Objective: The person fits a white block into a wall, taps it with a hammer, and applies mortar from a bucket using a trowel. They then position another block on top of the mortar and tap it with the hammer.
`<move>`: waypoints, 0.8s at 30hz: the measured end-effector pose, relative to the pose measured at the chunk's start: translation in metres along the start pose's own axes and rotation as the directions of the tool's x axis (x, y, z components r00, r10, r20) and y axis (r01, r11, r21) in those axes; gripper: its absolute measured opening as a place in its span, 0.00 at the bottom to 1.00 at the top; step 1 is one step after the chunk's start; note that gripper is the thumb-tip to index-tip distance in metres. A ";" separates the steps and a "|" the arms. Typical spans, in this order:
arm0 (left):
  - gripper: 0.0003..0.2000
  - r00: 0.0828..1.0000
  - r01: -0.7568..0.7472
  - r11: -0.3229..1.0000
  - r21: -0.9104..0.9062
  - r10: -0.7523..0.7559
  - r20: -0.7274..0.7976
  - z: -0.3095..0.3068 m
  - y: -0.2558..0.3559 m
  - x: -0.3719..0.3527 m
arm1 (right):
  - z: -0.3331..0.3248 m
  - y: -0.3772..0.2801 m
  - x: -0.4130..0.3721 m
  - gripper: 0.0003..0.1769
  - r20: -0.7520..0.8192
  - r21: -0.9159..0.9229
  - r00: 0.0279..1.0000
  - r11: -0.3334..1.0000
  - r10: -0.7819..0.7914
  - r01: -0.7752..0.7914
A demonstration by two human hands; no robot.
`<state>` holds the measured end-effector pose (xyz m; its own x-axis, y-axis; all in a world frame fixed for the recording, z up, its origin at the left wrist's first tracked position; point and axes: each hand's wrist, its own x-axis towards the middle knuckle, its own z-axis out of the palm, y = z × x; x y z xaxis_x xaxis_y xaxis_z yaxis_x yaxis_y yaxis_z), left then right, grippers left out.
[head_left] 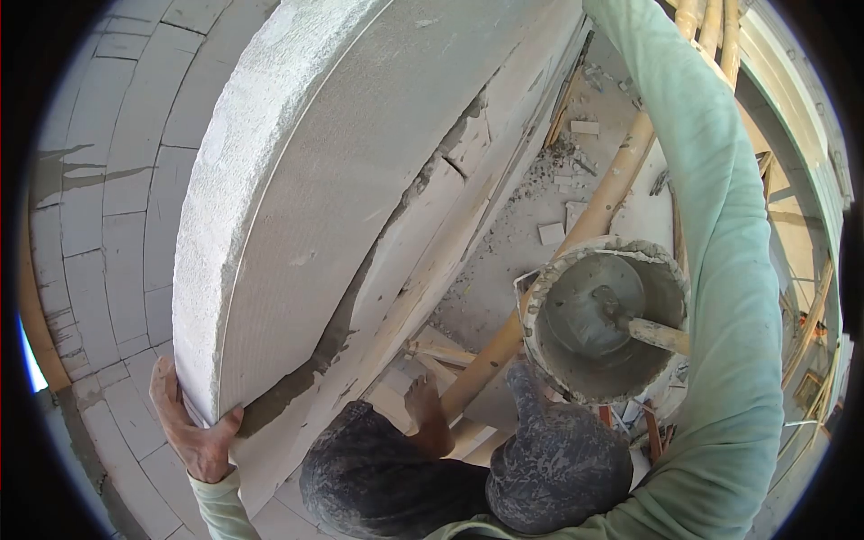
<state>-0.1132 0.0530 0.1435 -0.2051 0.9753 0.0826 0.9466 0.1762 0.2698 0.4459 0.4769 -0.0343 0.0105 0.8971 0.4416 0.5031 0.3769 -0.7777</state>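
Note:
My left hand [203, 441] grips the lower corner of a large pale aerated concrete block [360, 153], with the thumb on its broad face and the fingers around the rough end. The block stands over a bed of grey mortar [279, 399] on top of a block wall [409, 261], with a dark gap along part of its lower edge. My right arm, in a pale green sleeve [733, 234], reaches up past the top edge of the view. The right hand itself is out of sight.
A mortar-crusted bucket [538, 337] holds wet grey mortar and a tool with a wooden handle [657, 336]. Bamboo poles [612, 184] run below, near my bare foot [429, 414]. Broken block pieces [551, 234] litter the floor. Another block wall [126, 189] rises at left.

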 end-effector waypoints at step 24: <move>0.53 0.949 -0.230 0.971 -0.070 0.239 0.206 -0.008 0.037 0.049 | 0.017 0.025 0.044 0.30 -0.061 0.301 0.997 0.951 -0.054 0.070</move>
<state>-0.0900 0.1063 0.1654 0.0831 0.9950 -0.0546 0.9487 -0.0622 0.3099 0.4440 0.5294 -0.0416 0.0363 0.8594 0.5099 0.2188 0.4911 -0.8432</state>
